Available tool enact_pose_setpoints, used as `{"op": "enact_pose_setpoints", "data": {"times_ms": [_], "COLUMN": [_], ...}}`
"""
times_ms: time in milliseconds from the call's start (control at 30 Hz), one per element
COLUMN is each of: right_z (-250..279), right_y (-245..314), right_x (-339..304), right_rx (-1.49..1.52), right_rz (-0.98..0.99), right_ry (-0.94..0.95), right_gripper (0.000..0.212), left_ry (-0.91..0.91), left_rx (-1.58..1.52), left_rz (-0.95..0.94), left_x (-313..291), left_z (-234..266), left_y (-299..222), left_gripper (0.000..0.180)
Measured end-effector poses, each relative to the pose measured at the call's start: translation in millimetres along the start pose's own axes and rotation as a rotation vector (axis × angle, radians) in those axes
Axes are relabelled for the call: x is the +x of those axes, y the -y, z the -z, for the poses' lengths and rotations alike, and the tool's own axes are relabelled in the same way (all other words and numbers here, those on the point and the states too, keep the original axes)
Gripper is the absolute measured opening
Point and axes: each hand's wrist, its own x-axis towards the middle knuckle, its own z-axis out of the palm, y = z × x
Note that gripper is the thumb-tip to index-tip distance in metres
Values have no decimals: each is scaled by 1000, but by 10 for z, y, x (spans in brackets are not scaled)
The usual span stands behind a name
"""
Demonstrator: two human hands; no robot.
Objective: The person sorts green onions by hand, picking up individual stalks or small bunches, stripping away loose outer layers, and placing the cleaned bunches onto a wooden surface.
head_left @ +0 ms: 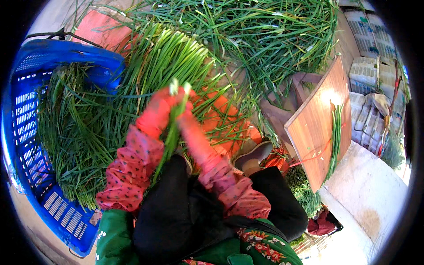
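1. Head view: locate your left hand and right hand, both red-covered, close together at the centre, above your lap.
2. Left hand: your fingers are closed around the upper part of a small bunch of green stalks. Pale ends point up; leafy ends hang toward your knee.
3. Right hand: it sits just beside the same bunch. Motion blur hides the fingers; you cannot tell how far open they are or whether they grip.
4. Beyond your hands: note the aligned row of stalks, backed by a large loose pile of greens.
5. On your left: a blue slotted crate with long leaves inside.
6. On your right: a wood-grain table carrying a separate bundle of stalks near its right edge.
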Motion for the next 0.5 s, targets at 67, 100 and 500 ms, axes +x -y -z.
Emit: {"op": "enact_pose_setpoints", "data": {"times_ms": [67,100,500], "right_z": [-284,-222,1658], "right_y": [-120,-125,-404], "right_x": [-363,-367,975], "right_rx": [-269,-265,-957], "right_rz": [-106,-212,-321], "right_ry": [348,432,-728], "right_gripper": [58,54,51], "left_ry": [-99,-155,-48], "left_rx": [-77,-35,303], "left_rz": [-18,-44,172], "left_x": [-124,-176,-70], "left_z": [222,322,-128], "left_y": [-440,-598,-77], "left_gripper": [31,31,26]}}
